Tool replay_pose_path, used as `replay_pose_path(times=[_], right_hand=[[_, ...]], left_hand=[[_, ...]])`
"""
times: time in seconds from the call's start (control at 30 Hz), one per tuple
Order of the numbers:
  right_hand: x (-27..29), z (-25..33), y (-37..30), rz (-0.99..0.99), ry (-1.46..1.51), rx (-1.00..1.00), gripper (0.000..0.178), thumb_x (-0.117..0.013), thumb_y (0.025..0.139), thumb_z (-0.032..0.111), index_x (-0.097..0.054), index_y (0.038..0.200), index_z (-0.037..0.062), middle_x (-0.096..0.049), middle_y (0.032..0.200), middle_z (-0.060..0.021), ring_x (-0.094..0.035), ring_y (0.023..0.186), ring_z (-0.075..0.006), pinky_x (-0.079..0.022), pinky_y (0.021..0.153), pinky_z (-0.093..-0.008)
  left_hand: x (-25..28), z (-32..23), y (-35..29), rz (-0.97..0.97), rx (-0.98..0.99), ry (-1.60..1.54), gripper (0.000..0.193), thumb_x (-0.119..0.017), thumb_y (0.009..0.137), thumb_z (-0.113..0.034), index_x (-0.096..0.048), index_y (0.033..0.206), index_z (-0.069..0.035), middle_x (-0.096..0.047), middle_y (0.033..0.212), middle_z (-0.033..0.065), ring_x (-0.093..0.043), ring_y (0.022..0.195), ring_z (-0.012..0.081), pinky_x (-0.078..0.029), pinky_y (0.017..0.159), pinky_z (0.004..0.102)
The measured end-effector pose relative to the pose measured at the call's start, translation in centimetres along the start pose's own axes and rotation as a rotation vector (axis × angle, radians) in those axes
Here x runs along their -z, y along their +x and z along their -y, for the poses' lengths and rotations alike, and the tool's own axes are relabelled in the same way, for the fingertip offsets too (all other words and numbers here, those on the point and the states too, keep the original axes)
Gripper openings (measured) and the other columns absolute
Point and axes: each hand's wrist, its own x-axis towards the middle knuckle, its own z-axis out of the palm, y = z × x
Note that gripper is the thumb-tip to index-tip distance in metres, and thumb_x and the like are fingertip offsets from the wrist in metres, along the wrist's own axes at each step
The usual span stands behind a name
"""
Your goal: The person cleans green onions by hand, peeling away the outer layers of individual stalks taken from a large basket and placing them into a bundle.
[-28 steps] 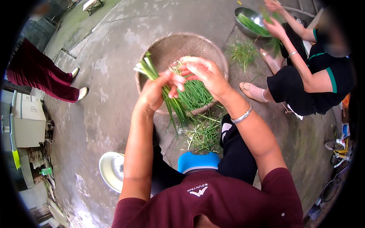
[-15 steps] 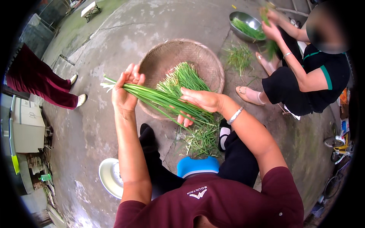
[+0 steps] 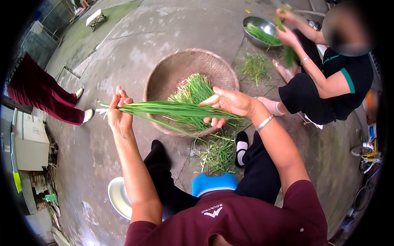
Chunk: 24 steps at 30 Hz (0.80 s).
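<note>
A bunch of long green garlic chives (image 3: 164,108) stretches level between my two hands, above the near part of a round woven basket (image 3: 150,88). My left hand (image 3: 120,115) grips the pale root end, whose white tips stick out to the left. Around the leafy end, my right hand (image 3: 232,104) has its thumb on top and its fingers below; a few leaves trail past it. One long leaf hangs lower, toward the basket's near rim. Inside the basket lies a pile of chives (image 3: 193,90), with pale cut ends toward the upper left.
Loose trimmings (image 3: 217,153) lie between my feet, before a blue stool (image 3: 213,183). A pale basin (image 3: 119,199) stands left of me. At right, a seated co-worker (image 3: 328,82) handles greens beside a metal bowl (image 3: 260,35). Another person's legs (image 3: 45,92) are at left.
My hands have moved farther apart, left hand to the left and right hand to the right. The bunch has swung from slanted to nearly level. The co-worker's hands moved slightly.
</note>
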Motion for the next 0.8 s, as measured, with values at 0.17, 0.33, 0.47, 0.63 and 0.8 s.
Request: replay_pose_path(times=[0.17, 0.33, 0.47, 0.63, 0.8], right_hand=[[0.3, 0.3, -0.3, -0.059, -0.093, 0.047, 0.059, -0.023, 0.085, 0.043, -0.033, 0.115, -0.0073, -0.052, 0.093, -0.0219, -0.057, 0.072, -0.0231, -0.049, 0.061, -0.0323], [0.2, 0.7, -1.1, -0.114, -0.041, 0.086, 0.052, -0.030, 0.085, 0.037, -0.040, 0.108, -0.0088, -0.055, 0.086, -0.0197, -0.057, 0.064, -0.0209, -0.049, 0.055, -0.0294], [1.2, 0.8, -2.0, -0.200, -0.143, 0.032, 0.047, -0.034, 0.084, 0.035, -0.044, 0.105, -0.0060, -0.056, 0.083, -0.0194, -0.055, 0.057, -0.0187, -0.048, 0.052, -0.0284], [2.6, -0.4, -1.8, -0.288, -0.282, -0.066, 0.039, -0.045, 0.079, 0.031, -0.049, 0.098, -0.0029, -0.057, 0.076, -0.0159, -0.050, 0.047, -0.0122, -0.044, 0.041, -0.0237], [2.6, -2.0, -1.5, -0.312, -0.575, -0.020, 0.029, -0.046, 0.079, 0.025, -0.053, 0.091, -0.0003, -0.057, 0.064, -0.0077, -0.042, 0.037, -0.0065, -0.036, 0.034, -0.0206]], left_hand=[[0.6, -0.6, 0.0, 0.015, -0.006, -0.001, 0.024, -0.031, 0.086, -0.013, -0.042, 0.102, 0.003, -0.052, 0.078, 0.0112, -0.035, 0.047, 0.0097, -0.033, 0.050, 0.0235], [-0.2, -0.3, -0.2, -0.013, -0.046, 0.058, 0.024, -0.032, 0.086, -0.013, -0.042, 0.101, 0.002, -0.048, 0.070, 0.0067, -0.030, 0.044, 0.0086, -0.030, 0.046, 0.0221], [-0.7, 0.1, -0.2, -0.084, -0.050, 0.101, 0.022, -0.032, 0.086, -0.014, -0.044, 0.098, 0.001, -0.041, 0.063, 0.0023, -0.027, 0.043, 0.0083, -0.027, 0.043, 0.0217], [0.0, 0.5, 0.0, -0.157, -0.085, 0.199, 0.023, -0.033, 0.086, -0.017, -0.047, 0.096, -0.001, -0.035, 0.058, 0.0001, -0.023, 0.039, 0.0074, -0.024, 0.039, 0.0200], [0.1, -0.1, -0.4, -0.138, -0.141, 0.271, 0.026, -0.036, 0.086, -0.021, -0.052, 0.090, -0.002, -0.034, 0.057, -0.0002, -0.023, 0.038, 0.0071, -0.024, 0.038, 0.0202]])
